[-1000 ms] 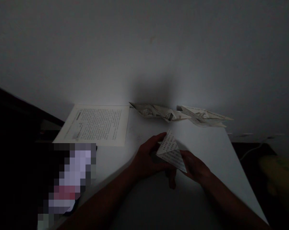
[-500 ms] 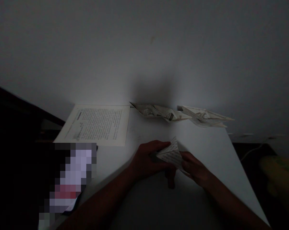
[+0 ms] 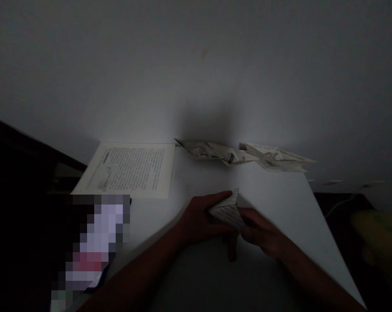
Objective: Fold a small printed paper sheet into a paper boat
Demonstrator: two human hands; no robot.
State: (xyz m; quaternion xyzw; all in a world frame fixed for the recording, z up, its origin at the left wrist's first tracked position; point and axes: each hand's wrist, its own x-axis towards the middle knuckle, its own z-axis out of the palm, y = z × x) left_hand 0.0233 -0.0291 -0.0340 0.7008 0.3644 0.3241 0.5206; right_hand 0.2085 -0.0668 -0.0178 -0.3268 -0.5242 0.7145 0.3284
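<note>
The scene is dim. A small folded piece of printed paper (image 3: 227, 209) is held between both hands above the white table (image 3: 280, 203). My left hand (image 3: 199, 219) grips its left side with fingers curled round it. From the right, my right hand (image 3: 259, 232) pinches its lower edge. The paper looks folded into a narrow pointed shape, tip up.
A stack of printed pages (image 3: 131, 170) lies at the table's back left. Two folded paper boats (image 3: 215, 151) (image 3: 276, 158) sit along the wall. A blurred-out object (image 3: 92, 247) lies at the left. The table's right edge drops to a dark floor with a cable (image 3: 341, 203).
The folded paper has been pressed flatter and lower between the hands; it stood as a taller triangle a second ago. My right hand has slid up over its lower part.
</note>
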